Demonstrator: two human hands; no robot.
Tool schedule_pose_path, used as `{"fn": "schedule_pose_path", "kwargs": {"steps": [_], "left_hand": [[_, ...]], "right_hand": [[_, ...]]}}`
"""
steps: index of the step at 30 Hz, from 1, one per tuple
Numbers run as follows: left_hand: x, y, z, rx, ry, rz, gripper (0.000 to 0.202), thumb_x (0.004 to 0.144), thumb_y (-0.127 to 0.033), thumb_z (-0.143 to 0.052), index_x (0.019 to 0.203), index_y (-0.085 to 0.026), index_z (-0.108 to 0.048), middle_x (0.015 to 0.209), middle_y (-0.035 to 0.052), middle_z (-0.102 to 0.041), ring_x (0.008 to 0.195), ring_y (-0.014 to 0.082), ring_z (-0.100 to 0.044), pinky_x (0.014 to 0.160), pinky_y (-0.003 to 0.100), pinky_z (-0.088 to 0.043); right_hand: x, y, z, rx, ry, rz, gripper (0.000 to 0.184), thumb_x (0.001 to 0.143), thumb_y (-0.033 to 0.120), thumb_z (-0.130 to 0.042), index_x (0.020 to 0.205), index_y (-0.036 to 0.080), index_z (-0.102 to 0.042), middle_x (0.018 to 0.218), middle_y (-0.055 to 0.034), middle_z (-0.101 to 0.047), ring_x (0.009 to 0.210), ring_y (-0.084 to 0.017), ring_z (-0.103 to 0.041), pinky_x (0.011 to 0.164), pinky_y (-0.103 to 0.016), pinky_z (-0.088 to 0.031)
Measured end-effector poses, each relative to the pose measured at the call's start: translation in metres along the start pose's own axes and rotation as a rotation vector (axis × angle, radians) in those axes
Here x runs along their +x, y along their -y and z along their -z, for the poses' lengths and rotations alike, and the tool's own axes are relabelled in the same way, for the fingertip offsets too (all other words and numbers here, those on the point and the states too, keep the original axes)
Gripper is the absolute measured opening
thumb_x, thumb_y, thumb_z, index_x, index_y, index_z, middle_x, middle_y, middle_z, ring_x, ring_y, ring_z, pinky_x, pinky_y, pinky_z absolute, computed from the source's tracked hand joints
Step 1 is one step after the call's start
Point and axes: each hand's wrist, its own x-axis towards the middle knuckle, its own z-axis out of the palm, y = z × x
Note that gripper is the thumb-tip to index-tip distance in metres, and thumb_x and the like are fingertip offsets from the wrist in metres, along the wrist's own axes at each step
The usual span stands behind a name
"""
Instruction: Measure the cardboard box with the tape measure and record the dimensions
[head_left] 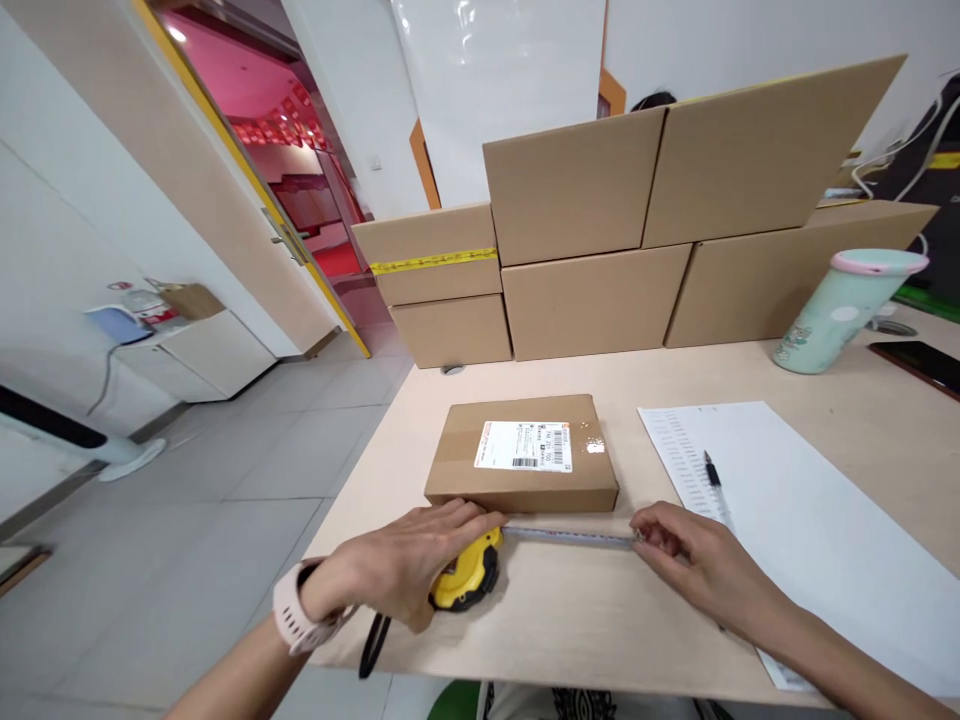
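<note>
A flat cardboard parcel [521,455] with a white shipping label lies on the wooden table [570,610]. My left hand [405,570] is closed on a yellow tape measure [465,580] at the parcel's near left corner. Its blade [570,536] runs along the parcel's front edge. My right hand [694,560] pinches the blade's end at the parcel's near right corner. A black strap hangs from the tape measure over the table edge.
A printed sheet [795,520] with a black pen [714,480] lies to the right. Behind stand stacked cardboard boxes [637,240], a mint tumbler [840,310] and a dark phone [919,365]. Tiled floor and an open door lie left.
</note>
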Motion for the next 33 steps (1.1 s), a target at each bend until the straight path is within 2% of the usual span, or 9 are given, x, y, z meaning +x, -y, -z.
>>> {"fn": "schedule_pose_path", "kwargs": {"steps": [4, 8, 12, 15, 17, 19, 23, 28, 33], "left_hand": [[-0.001, 0.001, -0.005, -0.001, -0.046, -0.008, 0.113, 0.047, -0.011, -0.054, 0.151, -0.022, -0.014, 0.139, 0.0133, -0.041, 0.125, 0.0343, -0.042, 0.104, 0.052, -0.038], [-0.01, -0.008, -0.018, 0.014, -0.163, 0.003, 0.106, 0.056, -0.012, -0.055, 0.152, -0.024, -0.011, 0.146, 0.0139, -0.037, 0.133, 0.0365, -0.035, 0.108, 0.057, -0.034], [-0.007, -0.048, -0.03, 0.094, -0.445, -0.068, 0.088, 0.077, -0.017, -0.056, 0.152, -0.026, -0.011, 0.156, 0.0134, -0.027, 0.14, 0.0357, -0.025, 0.11, 0.058, -0.03], [0.023, -0.098, -0.037, 0.141, -0.437, -0.333, 0.055, 0.088, -0.025, -0.053, 0.141, -0.022, -0.037, 0.143, 0.0114, -0.049, 0.127, 0.0297, -0.044, 0.101, 0.043, -0.043], [0.056, -0.132, -0.045, 0.139, -0.392, -0.446, 0.035, 0.095, -0.027, -0.045, 0.128, -0.017, -0.05, 0.128, 0.0109, -0.061, 0.104, 0.0236, -0.056, 0.085, 0.034, -0.05], [0.09, -0.16, -0.057, 0.158, -0.395, -0.467, 0.029, 0.096, -0.026, -0.042, 0.12, -0.018, -0.056, 0.115, 0.0085, -0.066, 0.09, 0.0223, -0.057, 0.071, 0.033, -0.05], [0.141, -0.191, -0.081, 0.319, -0.507, -0.441, 0.029, 0.091, -0.019, -0.048, 0.116, -0.01, -0.06, 0.101, 0.015, -0.066, 0.088, 0.024, -0.054, 0.063, 0.035, -0.044], [0.169, -0.204, -0.089, 0.554, -0.608, -0.477, 0.028, 0.089, -0.014, -0.045, 0.104, -0.006, -0.068, 0.094, 0.0157, -0.068, 0.083, 0.0245, -0.052, 0.064, 0.036, -0.039], [0.179, -0.216, -0.087, 0.554, -0.677, -0.654, 0.033, 0.093, -0.013, -0.039, 0.101, -0.007, -0.07, 0.092, 0.015, -0.068, 0.086, 0.0233, -0.051, 0.056, 0.035, -0.032]], "right_hand": [[0.005, 0.006, -0.003, -0.029, -0.011, 0.032, 0.011, 0.089, 0.024, -0.048, 0.091, 0.023, -0.059, 0.079, -0.0031, -0.064, 0.068, -0.017, -0.059, 0.06, -0.03, -0.047], [0.0, 0.003, 0.017, -0.069, -0.071, -0.004, 0.014, 0.091, 0.035, -0.049, 0.095, 0.025, -0.058, 0.082, -0.003, -0.066, 0.068, -0.017, -0.061, 0.061, -0.03, -0.048], [-0.003, -0.021, 0.052, -0.369, -0.286, -0.286, 0.029, 0.088, 0.053, -0.048, 0.079, 0.025, -0.049, 0.06, 0.0007, -0.061, 0.051, -0.019, -0.056, 0.046, -0.027, -0.034], [0.0, -0.041, 0.068, -0.484, -0.222, -0.371, 0.027, 0.082, 0.051, -0.054, 0.077, 0.026, -0.047, 0.051, 0.0033, -0.056, 0.045, -0.019, -0.051, 0.045, -0.027, -0.026], [0.003, -0.051, 0.073, -0.372, -0.135, -0.319, 0.015, 0.082, 0.039, -0.054, 0.079, 0.025, -0.049, 0.052, 0.0049, -0.055, 0.047, -0.018, -0.052, 0.048, -0.027, -0.03], [0.004, -0.058, 0.076, -0.174, -0.091, -0.281, 0.006, 0.082, 0.03, -0.051, 0.084, 0.024, -0.053, 0.052, 0.0067, -0.052, 0.048, -0.015, -0.051, 0.051, -0.027, -0.034], [-0.004, -0.066, 0.086, -0.001, -0.082, -0.233, 0.027, 0.088, 0.029, -0.044, 0.101, 0.017, -0.065, 0.058, 0.0035, -0.056, 0.051, -0.014, -0.052, 0.053, -0.027, -0.04], [-0.012, -0.06, 0.089, -0.614, -0.035, 0.135, 0.038, 0.086, 0.005, -0.042, 0.11, 0.022, -0.067, 0.082, -0.0055, -0.065, 0.075, -0.02, -0.061, 0.064, -0.03, -0.046], [0.002, -0.054, 0.078, -1.149, 0.042, 0.505, 0.03, 0.074, -0.008, -0.049, 0.084, 0.016, -0.064, 0.073, -0.0074, -0.064, 0.068, -0.023, -0.058, 0.06, -0.033, -0.042]]}}
